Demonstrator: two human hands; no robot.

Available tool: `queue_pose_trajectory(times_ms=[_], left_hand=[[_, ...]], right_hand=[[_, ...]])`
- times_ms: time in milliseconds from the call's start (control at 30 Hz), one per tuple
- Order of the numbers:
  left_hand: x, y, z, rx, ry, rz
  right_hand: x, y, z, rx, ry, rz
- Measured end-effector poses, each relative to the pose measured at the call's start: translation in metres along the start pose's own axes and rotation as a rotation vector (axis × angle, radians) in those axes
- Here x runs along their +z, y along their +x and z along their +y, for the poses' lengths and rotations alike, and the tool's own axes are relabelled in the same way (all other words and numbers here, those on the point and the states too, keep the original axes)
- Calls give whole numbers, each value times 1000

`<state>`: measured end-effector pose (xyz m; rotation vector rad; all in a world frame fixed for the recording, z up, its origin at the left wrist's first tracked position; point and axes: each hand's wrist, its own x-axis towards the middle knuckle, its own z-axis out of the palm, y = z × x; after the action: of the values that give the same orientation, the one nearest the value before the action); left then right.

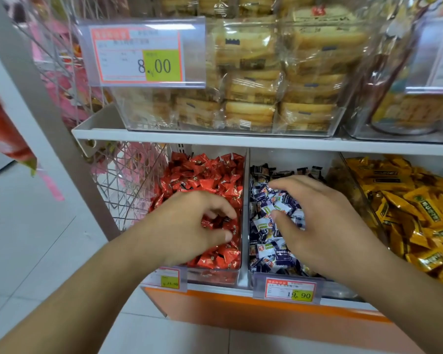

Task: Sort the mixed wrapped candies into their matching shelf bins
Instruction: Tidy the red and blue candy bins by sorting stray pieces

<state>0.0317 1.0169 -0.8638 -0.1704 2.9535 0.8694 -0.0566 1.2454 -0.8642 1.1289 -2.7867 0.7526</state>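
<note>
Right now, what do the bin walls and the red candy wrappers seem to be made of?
Bin walls: probably clear hard plastic, glossy; the candies show through them.
Red candy wrappers: likely thin plastic film, shiny; they crinkle and catch highlights.

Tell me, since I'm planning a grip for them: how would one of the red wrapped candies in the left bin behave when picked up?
The red wrapped candies look small, so each is probably light. Their glossy, crinkled film suggests they may slip, with floppy wrapper ends. Heaped loosely under the left hand, neighbours would likely shift or come up together.
</note>
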Motion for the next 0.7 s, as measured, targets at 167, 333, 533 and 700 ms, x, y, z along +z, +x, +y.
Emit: queue_pose_trajectory(times_ms=[167,333,533,700], left_hand=[[12,2,-13,88,231,-193],[21,14,-24,103,205,-109],[25,23,-25,65,111,-10],[6,28,-23,-50,-74,191]], right_hand=[[11,-3,-14,-150,82,-101],[21,-2,-9,-198,126,-136],[22,-2,-5,-199,111,-125],[22,-2,-5,-202,121,-129]])
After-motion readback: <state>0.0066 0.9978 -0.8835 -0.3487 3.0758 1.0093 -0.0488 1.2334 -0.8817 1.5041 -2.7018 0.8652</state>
